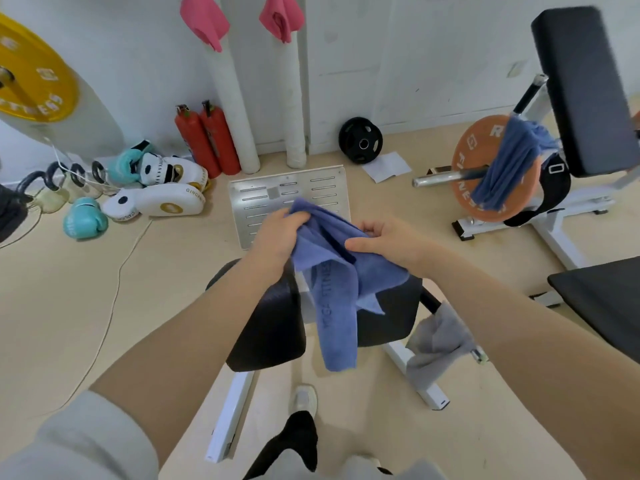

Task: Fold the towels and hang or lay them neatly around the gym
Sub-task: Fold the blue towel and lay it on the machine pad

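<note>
Both hands hold a towel [332, 271] above a padded seat [273, 327], with a second towel [438, 341] on its right handle and a third [509, 164] draped over the weight plate [467, 174] far right.

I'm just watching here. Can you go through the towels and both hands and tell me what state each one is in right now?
blue towel in hands: bunched, unfolded, one end hanging down.
left hand: closed on that towel.
right hand: closed on that towel.
blue towel on orange plate: draped loosely, not folded.
grey towel: hanging crumpled from a machine bar.
two pink towels: hung over white wall pipes.
</note>
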Motion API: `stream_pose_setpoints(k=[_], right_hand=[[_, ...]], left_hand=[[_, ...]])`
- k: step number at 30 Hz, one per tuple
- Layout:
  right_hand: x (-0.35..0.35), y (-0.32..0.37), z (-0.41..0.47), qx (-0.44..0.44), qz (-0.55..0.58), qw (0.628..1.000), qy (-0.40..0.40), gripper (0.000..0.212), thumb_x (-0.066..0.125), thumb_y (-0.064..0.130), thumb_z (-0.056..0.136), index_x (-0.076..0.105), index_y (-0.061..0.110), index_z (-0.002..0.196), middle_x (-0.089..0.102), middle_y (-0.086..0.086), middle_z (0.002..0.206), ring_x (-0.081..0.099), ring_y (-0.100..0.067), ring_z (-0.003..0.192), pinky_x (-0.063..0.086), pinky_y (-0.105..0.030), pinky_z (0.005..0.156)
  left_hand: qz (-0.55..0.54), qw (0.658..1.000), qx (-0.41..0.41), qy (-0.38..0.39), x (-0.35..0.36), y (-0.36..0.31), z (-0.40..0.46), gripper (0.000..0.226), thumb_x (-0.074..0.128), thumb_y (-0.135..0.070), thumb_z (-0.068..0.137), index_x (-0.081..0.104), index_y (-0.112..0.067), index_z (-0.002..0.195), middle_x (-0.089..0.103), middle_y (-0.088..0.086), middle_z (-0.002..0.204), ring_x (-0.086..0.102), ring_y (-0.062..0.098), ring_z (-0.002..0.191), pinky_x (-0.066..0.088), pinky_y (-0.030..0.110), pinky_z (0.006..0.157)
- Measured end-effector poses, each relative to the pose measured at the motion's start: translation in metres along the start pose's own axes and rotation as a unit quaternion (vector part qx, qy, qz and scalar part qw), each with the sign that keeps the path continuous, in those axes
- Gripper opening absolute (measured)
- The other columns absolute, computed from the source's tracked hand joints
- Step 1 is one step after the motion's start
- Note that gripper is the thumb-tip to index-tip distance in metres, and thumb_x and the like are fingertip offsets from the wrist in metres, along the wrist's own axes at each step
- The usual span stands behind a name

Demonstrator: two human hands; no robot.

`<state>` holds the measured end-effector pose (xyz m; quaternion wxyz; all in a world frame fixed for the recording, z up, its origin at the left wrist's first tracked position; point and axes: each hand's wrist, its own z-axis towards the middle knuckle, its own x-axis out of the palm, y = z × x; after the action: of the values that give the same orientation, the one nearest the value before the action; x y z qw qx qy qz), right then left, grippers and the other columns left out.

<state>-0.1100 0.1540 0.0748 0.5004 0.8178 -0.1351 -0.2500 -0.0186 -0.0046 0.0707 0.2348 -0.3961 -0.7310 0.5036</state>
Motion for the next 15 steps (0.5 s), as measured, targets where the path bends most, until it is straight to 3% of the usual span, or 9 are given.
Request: stream_pose_setpoints(k=[3, 7, 11, 14, 15], right_hand=[[-0.002, 0.003, 0.019, -0.006, 0.031, 0.999, -0.018, 0.02, 0.054, 0.019, 0.092, 0.055, 0.015, 0.073, 0.051, -0.008, 0.074, 0.046, -0.015, 0.066, 0.036, -0.024, 0.062], [0.002, 0.012, 0.038, -0.02, 0.125, 0.992, -0.03, 0.019, 0.044, 0.021, 0.097, 0.055, 0.013, 0.084, 0.049, -0.007, 0.079, 0.043, -0.014, 0.07, 0.035, -0.024, 0.064], [0.008, 0.023, 0.05, -0.042, 0.246, 0.964, -0.092, 0.015, 0.04, 0.018, 0.099, 0.055, 0.016, 0.103, 0.054, -0.001, 0.079, 0.047, -0.011, 0.066, 0.039, -0.022, 0.061], [0.002, 0.026, 0.052, -0.065, 0.324, 0.93, -0.161, 0.02, 0.041, 0.011, 0.098, 0.046, 0.018, 0.116, 0.046, -0.001, 0.069, 0.043, -0.008, 0.056, 0.038, -0.02, 0.054], [-0.001, 0.026, 0.052, -0.076, 0.332, 0.925, -0.17, 0.02, 0.041, 0.009, 0.098, 0.047, 0.02, 0.113, 0.043, -0.002, 0.066, 0.042, -0.008, 0.053, 0.037, -0.02, 0.052]], left_hand=[[-0.08, 0.995, -0.026, -0.044, -0.026, -0.01, 0.028, 0.012, 0.044, -0.017, 0.094, 0.056, -0.016, 0.093, 0.06, 0.002, 0.082, 0.057, 0.014, 0.073, 0.046, 0.026, 0.062], [-0.101, 0.993, -0.021, -0.058, -0.039, -0.016, 0.055, 0.014, 0.047, -0.017, 0.094, 0.053, -0.019, 0.081, 0.058, 0.001, 0.078, 0.056, 0.014, 0.069, 0.047, 0.028, 0.065], [-0.07, 0.996, -0.049, -0.027, -0.039, -0.019, 0.073, 0.005, 0.052, -0.013, 0.091, 0.05, -0.01, 0.087, 0.052, 0.005, 0.076, 0.052, 0.016, 0.069, 0.046, 0.027, 0.062], [0.049, 0.998, -0.016, -0.023, -0.042, -0.016, 0.079, 0.031, 0.055, -0.007, 0.087, 0.037, -0.015, 0.063, 0.032, 0.003, 0.061, 0.033, 0.016, 0.056, 0.029, 0.024, 0.051], [0.075, 0.997, 0.0, -0.025, -0.042, -0.019, 0.077, 0.029, 0.054, -0.007, 0.087, 0.039, -0.016, 0.064, 0.034, 0.003, 0.062, 0.034, 0.016, 0.057, 0.028, 0.024, 0.051]])
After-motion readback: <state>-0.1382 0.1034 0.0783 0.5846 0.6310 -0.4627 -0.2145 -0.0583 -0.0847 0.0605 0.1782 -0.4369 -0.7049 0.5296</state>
